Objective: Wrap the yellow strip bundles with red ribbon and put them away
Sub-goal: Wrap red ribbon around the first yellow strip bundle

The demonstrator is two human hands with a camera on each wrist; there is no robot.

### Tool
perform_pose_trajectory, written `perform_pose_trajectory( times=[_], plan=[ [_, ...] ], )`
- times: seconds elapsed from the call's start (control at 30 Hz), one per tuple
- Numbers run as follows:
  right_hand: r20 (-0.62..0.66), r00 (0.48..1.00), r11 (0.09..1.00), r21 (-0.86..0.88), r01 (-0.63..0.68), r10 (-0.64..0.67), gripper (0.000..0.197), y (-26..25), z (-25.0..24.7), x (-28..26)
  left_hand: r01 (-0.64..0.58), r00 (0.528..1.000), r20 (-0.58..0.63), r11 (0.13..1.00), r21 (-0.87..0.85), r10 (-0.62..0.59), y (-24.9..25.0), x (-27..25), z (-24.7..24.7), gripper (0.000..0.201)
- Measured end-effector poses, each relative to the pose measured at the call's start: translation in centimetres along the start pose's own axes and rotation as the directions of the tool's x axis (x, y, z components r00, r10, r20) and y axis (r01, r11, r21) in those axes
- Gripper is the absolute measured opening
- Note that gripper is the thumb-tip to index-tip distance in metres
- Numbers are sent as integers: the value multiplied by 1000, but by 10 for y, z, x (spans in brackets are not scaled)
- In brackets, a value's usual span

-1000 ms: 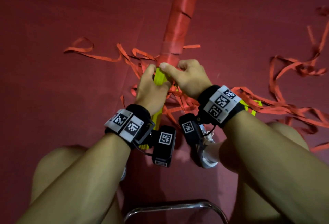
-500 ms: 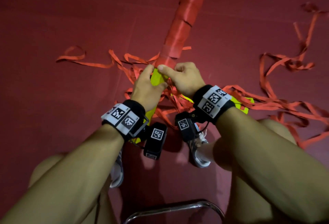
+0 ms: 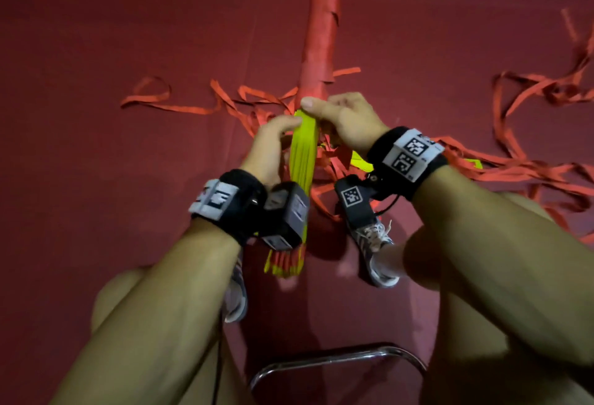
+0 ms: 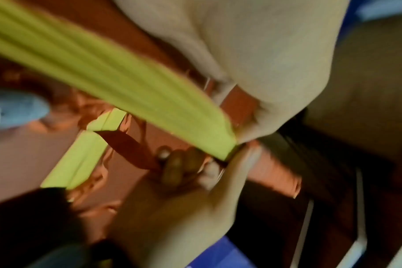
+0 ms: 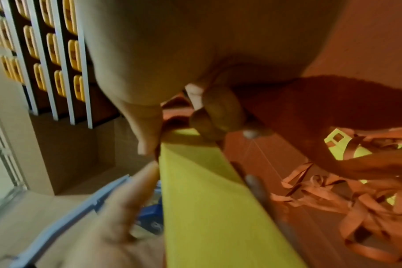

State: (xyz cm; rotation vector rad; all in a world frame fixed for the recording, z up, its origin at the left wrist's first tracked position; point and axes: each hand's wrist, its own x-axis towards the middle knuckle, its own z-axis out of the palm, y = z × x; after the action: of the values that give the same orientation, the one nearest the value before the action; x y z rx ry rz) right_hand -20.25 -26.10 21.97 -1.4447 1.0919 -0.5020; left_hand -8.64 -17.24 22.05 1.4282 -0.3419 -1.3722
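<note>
Down on the red floor [image 3: 112, 244], between the person's knees, the yellow strip bundle [image 3: 303, 150] lies lengthwise, running from near to far. Its far stretch is already bound in red ribbon [image 3: 321, 25], a long red tube that leaves the top of the head view. The near stretch is bare yellow, and its near end fans out into loose strip tips just behind the left wrist camera.

Both hands meet where the wrapping ends. The right hand [image 3: 345, 118] grips the bundle from the right: its thumb [image 3: 308, 104] lies across the top at the edge of the ribbon, and the right wrist view shows its other fingers [image 5: 220, 108] curled underneath. The left hand [image 3: 273, 147] is on the bundle's left side with one digit laid along the yellow edge. Its remaining fingers are hidden behind the strips, so it appears to clasp the bundle, though the blur in the left wrist view leaves that uncertain.

Loose ribbon scraps [image 3: 514, 166] lie tangled on the floor to the right and far left of the hands. A few flat yellow pieces [image 3: 360, 162] lie among them, just beside the right wrist. A sneaker [image 3: 376, 253] rests on the floor near the bundle's right side, and a chrome tube [image 3: 337, 358] curves across the near edge.
</note>
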Motion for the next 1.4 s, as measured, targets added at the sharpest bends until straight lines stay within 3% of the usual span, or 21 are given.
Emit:
perform_pose_trajectory(
  times=[0.07, 0.13, 0.17, 0.3, 0.4, 0.47, 0.53, 0.6, 0.7, 0.8, 0.87, 0.93, 0.97, 1.03, 1.1, 1.2, 1.33, 1.4],
  plan=[
    [132, 991, 989, 146, 9, -29, 46, -6, -3, -4, 124, 976, 191, 989, -86, -106, 10, -5, -3, 43],
    [201, 977, 980, 198, 28, -69, 44, -9, -5, -4, 142, 939, 325, 988, -64, -113, 14, -13, -3, 51],
    [219, 972, 980, 196, 38, -81, 45, -9, -6, -4, 137, 935, 336, 990, -43, -115, 14, -16, -2, 54],
    [191, 979, 993, 107, 58, -78, 77, -6, -9, 0, 137, 962, 227, 986, 92, -155, 10, -10, 0, 67],
    [137, 989, 997, 56, 47, -54, 73, -5, -11, 3, 96, 985, 132, 988, 122, -112, 7, -3, 5, 68],
    [142, 990, 1000, -8, 25, -24, 64, -6, -14, 3, 1, 1000, 22, 980, 199, -5, 4, -1, 8, 67],
    [153, 988, 997, -83, 0, 13, 52, -9, -16, 1, -152, 981, -43, 881, 448, 191, -2, 2, 7, 59],
    [152, 988, 988, -157, -5, 29, 52, -10, -16, 1, -204, 952, -52, 755, 623, 301, -7, 7, 6, 52],
    [120, 990, 980, -193, -47, 71, 62, -7, -13, 3, -110, 944, -138, 681, 724, 299, -13, 12, 7, 59],
    [-31, 998, 951, -303, -60, 53, 64, -2, -9, 6, -151, 944, -69, 606, 781, 324, -17, 14, 6, 57],
    [-118, 993, 953, -299, -47, 12, 55, -1, -11, 7, -218, 946, -8, 655, 723, 324, -11, 13, 8, 43],
    [-103, 994, 977, -212, 21, -44, 50, -4, -15, 6, -235, 969, 39, 862, 448, 244, -4, 14, 10, 38],
    [-70, 995, 984, -165, 63, -76, 48, -7, -16, 6, -187, 982, 78, 950, 250, 173, 0, 15, 13, 35],
    [20, 993, 992, -42, 119, -118, 42, -9, -17, 2, -60, 984, 172, 997, 41, 52, 7, 17, 13, 26],
    [91, 985, 989, 29, 146, -148, 41, -8, -15, 0, 8, 973, 228, 997, 81, -26, 12, 16, 10, 19],
    [147, 979, 989, -6, 145, -142, 32, -9, -11, -3, 9, 960, 278, 998, 63, -26, 14, 12, 5, 12],
    [106, 985, 961, -225, 158, -137, 41, -13, -16, 3, -146, 982, 134, 982, 118, 130, 9, 16, 4, 25],
    [116, 987, 922, -359, 147, -112, 48, -12, -18, 6, -217, 976, 69, 915, 339, 206, 6, 21, 0, 43]
  ],
)
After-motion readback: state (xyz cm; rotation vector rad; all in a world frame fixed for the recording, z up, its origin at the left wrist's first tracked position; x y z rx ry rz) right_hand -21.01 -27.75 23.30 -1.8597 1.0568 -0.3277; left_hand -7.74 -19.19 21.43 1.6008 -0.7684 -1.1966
